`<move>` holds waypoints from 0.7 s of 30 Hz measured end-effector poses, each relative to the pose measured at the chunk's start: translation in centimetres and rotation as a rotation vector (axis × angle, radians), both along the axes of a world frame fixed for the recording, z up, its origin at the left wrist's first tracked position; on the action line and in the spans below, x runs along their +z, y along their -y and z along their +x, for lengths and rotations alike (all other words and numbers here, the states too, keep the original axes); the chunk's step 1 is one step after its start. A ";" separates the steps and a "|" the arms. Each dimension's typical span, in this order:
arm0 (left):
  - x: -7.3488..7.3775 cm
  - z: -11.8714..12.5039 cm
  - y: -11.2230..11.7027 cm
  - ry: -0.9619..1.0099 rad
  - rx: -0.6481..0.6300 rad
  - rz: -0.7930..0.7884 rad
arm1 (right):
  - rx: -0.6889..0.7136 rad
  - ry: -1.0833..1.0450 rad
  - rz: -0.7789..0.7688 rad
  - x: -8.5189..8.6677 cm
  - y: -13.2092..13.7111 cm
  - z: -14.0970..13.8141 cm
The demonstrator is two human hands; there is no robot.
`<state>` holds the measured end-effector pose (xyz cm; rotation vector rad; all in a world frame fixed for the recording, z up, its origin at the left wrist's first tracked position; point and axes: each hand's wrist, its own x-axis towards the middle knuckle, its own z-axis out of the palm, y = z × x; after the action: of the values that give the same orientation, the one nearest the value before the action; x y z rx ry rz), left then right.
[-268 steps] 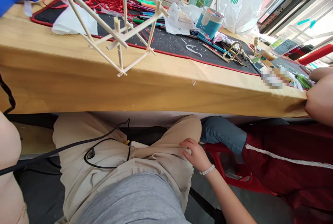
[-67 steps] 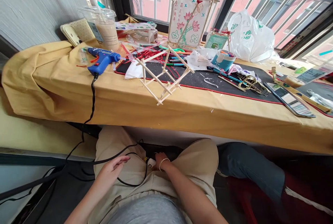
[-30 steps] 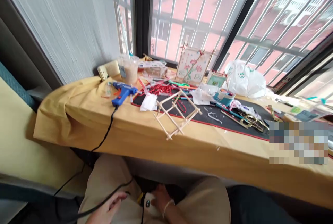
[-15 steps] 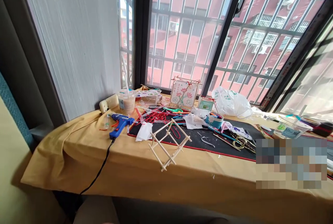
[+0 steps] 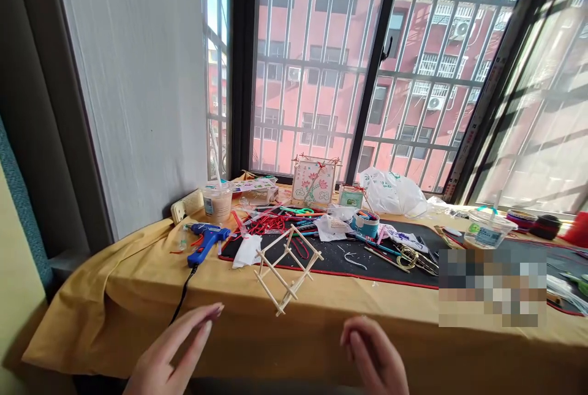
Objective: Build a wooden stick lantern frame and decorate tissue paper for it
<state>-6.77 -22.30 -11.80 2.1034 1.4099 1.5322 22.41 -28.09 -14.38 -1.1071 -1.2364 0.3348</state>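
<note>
A cube-like frame of thin wooden sticks (image 5: 278,282) stands tilted on a corner near the front edge of the cloth-covered table. My left hand (image 5: 172,355) is below and left of it, thumb and fingers apart, holding nothing. Below and right of the frame, my right hand (image 5: 376,355) is loosely curled with the thumb near the bent fingers; nothing shows in it. Neither hand touches the stick frame. Nearest beyond my left hand lies a blue hot glue gun (image 5: 205,246) with its black cord (image 5: 182,294) hanging over the edge.
On a black mat (image 5: 337,264) lie red cord (image 5: 266,223), white tissue (image 5: 247,251), pens, and scissors (image 5: 407,257). Behind stand a framed flower picture (image 5: 313,184), a plastic bag (image 5: 392,193) and a drink cup (image 5: 217,202). Another cup (image 5: 489,229) is at right, near a blurred patch.
Both of my hands have come into view from below, on either side of the stick frame. The view has tilted up slightly and turned right; the stick frame looks unmoved on the table.
</note>
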 end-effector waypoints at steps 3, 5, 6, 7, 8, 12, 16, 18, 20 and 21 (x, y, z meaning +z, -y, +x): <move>3.8 3.0 -1.4 -0.018 -0.018 0.058 | 0.021 0.218 0.061 5.8 -2.0 0.6; 5.0 4.7 -2.6 -0.019 -0.063 0.003 | -0.007 0.300 0.062 7.9 -3.6 0.5; 5.2 5.3 -3.2 -0.014 -0.090 -0.022 | 0.008 0.345 0.048 8.5 -4.4 0.4; 5.3 5.9 -3.8 -0.013 -0.120 -0.037 | 0.023 0.378 0.033 8.8 -5.2 0.2; 5.2 6.3 -4.2 -0.013 -0.144 -0.043 | 0.042 0.403 0.015 8.9 -5.8 0.0; 4.8 7.5 -5.2 0.000 -0.201 -0.028 | 0.066 0.374 -0.020 9.1 -7.1 -0.5; 5.1 8.5 -5.2 0.044 -0.237 -0.028 | 0.099 0.304 -0.010 9.8 -7.9 0.3; 5.2 9.3 -5.1 0.051 -0.278 -0.043 | 0.106 0.290 0.005 10.4 -8.4 1.2; 5.0 10.5 -4.9 0.048 -0.325 -0.060 | 0.124 0.274 0.005 10.8 -9.1 2.3; 4.9 11.1 -4.9 0.046 -0.346 -0.068 | 0.136 0.266 -0.003 10.8 -9.5 2.8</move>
<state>4.29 -17.41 -6.94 2.1192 1.0010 1.3665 25.24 -18.58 -3.54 -1.0969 -1.5514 0.2985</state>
